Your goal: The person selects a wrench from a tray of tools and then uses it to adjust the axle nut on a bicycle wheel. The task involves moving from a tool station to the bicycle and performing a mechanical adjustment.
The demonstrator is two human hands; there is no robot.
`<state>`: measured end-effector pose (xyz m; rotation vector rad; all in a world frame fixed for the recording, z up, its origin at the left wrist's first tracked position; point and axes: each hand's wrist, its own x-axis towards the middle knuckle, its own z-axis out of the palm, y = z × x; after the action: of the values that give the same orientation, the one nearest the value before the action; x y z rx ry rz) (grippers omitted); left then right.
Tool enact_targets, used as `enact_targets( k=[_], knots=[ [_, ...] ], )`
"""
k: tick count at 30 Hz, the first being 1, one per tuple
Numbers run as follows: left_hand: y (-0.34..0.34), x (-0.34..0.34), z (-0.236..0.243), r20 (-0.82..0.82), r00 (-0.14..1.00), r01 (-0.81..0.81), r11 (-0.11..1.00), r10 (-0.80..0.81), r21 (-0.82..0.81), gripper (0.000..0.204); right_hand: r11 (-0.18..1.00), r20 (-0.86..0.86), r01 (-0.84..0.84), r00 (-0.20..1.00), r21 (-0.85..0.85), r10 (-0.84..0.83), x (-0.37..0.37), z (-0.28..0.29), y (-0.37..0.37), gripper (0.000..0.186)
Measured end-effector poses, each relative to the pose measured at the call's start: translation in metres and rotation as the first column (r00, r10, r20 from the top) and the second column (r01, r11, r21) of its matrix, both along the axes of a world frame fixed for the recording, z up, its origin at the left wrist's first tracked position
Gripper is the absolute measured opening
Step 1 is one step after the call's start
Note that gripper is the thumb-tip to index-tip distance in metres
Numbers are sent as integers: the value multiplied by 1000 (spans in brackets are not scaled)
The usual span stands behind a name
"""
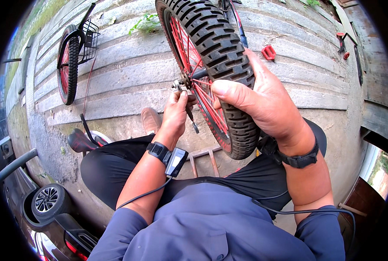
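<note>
A bicycle wheel (229, 56) with a knobby black tyre and red spokes stands tilted in front of me. My right hand (263, 95) grips its tyre from the right, thumb across the tread and the other fingers mostly hidden behind it. At the hub's axle end (183, 81), my left hand (175, 111) pinches thumb and fingers together beside the nut and a small silver part. A slim dark metal piece (193, 122) hangs down from the left fingers. Its kind is unclear, since the fingers cover much of it.
A small wheel with fork and wire basket (88, 41) stands far left. Close to my left knee is a black-and-red saddle (78, 140). A red pedal (268, 53) lies on the slabs. A metal frame (213, 163) sits between my legs; a car wheel (47, 200) is lower left.
</note>
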<state>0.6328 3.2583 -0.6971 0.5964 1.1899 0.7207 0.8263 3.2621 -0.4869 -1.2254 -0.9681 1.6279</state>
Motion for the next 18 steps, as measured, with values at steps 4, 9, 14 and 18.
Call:
enact_targets(
  k=[4, 9, 14, 18],
  knots=[
    [-4, 1, 12, 52, 999, -16, 999, 17, -33, 23, 1000, -21, -23, 1000, -5, 23, 0, 2, 1, 57],
    [3, 2, 16, 73, 997, -27, 991, 37, -133, 27, 999, -46, -29, 999, -32, 27, 1, 4, 0, 58],
    [13, -1, 14, 53, 998, -37, 986, 46, -160, 26, 1000, 17, -24, 1000, 12, 24, 1, -2, -1, 58],
    [16, -6, 5, 82, 991, -92, 981, 108, -171, 24, 999, 42, -22, 999, 32, 21, 0, -5, -2, 57]
  ],
)
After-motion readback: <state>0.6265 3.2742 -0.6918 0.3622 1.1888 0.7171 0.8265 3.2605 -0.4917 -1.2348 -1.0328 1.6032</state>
